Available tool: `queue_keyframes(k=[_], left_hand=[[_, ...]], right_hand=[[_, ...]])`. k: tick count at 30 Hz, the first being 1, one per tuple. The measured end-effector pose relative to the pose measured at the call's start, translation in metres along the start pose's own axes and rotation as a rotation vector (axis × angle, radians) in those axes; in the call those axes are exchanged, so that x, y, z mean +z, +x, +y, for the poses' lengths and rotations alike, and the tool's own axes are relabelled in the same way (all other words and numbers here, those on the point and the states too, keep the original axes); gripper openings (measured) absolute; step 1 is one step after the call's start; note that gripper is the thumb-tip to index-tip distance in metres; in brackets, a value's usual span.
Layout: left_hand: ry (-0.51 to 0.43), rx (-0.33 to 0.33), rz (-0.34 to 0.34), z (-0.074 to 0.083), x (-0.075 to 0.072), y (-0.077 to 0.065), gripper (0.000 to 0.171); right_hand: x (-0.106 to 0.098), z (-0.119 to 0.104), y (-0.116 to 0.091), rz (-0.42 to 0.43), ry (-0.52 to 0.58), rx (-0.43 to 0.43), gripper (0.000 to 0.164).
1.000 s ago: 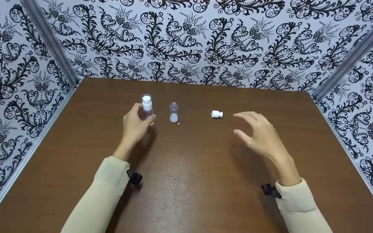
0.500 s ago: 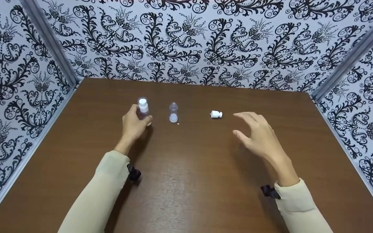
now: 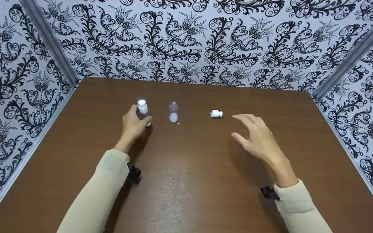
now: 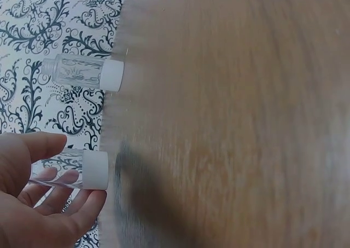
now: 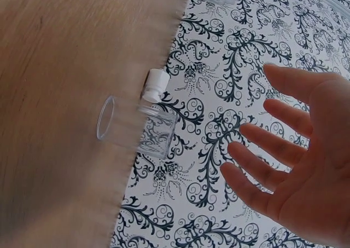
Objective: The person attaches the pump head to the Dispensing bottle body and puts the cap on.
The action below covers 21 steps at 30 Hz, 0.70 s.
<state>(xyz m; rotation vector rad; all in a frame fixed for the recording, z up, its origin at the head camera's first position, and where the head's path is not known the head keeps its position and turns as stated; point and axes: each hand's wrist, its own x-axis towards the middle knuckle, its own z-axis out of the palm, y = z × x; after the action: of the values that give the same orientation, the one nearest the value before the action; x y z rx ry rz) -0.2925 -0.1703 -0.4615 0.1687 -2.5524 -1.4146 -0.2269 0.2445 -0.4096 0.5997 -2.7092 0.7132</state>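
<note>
My left hand (image 3: 134,124) curls round a clear pump bottle (image 3: 143,109) with a white pump top under a clear cover. It stands upright at the left of the table, its white base (image 4: 95,170) at table level. To its right, a second clear bottle (image 3: 173,112) with a white base stands with no pump top. A white pump top (image 3: 216,113) lies on its side farther right. My right hand (image 3: 259,136) hovers with spread, gently bent fingers and holds nothing. Nearest it, in the right wrist view, is a clear cylindrical cover (image 5: 156,130), barely visible in the head view.
The brown wooden table (image 3: 180,181) is enclosed by patterned black-and-white walls (image 3: 189,42) at the back and sides. Grey metal posts (image 3: 49,42) stand at the corners. A tiny pale speck (image 3: 178,123) lies beside the second bottle.
My left hand has moved the pump bottle slightly left and down onto the table; it has hardly moved over the last half second. My right hand stays nearly still.
</note>
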Motion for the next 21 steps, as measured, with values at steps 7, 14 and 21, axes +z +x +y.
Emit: queue_keyframes(k=[7,14,21], left_hand=[[0.013,-0.009,-0.02,0.0002,0.0008,-0.0017,0.044],[0.042,-0.015,-0.05,-0.0007,-0.0001,-0.0028,0.046],[0.049,-0.004,-0.087,0.0,-0.0044,-0.0031,0.052]], right_hand=[[0.0003,0.0003,-0.0001,-0.001,-0.003,-0.002,0.056],[0.001,-0.0004,0.0002,-0.006,0.005,0.004,0.056],[0.0003,-0.0005,0.0005,-0.016,0.011,0.009,0.056]])
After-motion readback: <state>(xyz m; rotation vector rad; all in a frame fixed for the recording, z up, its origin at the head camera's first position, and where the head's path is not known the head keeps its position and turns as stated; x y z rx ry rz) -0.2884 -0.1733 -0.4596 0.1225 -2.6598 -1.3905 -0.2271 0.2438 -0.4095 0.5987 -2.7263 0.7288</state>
